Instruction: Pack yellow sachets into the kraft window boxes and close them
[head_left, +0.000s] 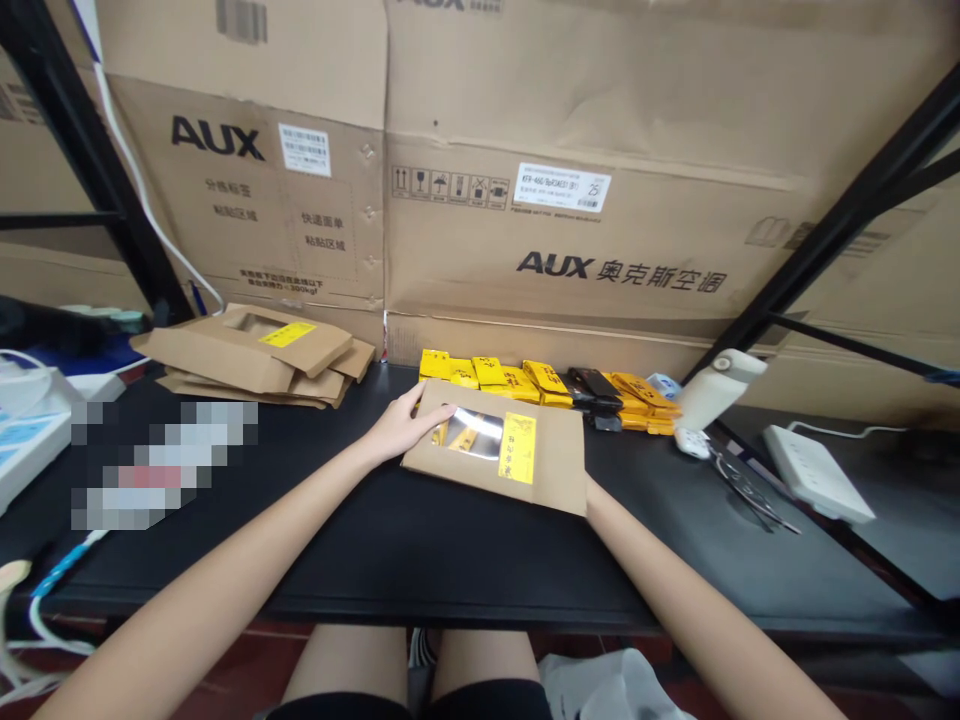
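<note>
A brown kraft cardboard box (559, 440) with a clear window and a yellow label (517, 448) is held tilted above the black table. My left hand (409, 422) is closed on its left end, with the thumb over the top face by the window. Through the window, yellow packets (463, 440) show inside. My right wrist (594, 498) meets the box's right end; the hand and its fingers are hidden behind or inside the box, I cannot tell which. Just beyond the box lies a row of yellow packets (544, 380), with black packets (592, 388) among them.
Flattened kraft boxes (247, 350) are stacked at the back left. On the right are a white bottle (720, 390), eyeglasses (750, 490) and a white device (817, 472). A blurred-out item (165, 465) lies left. Large cartons (630, 130) wall the back of the black table (450, 560).
</note>
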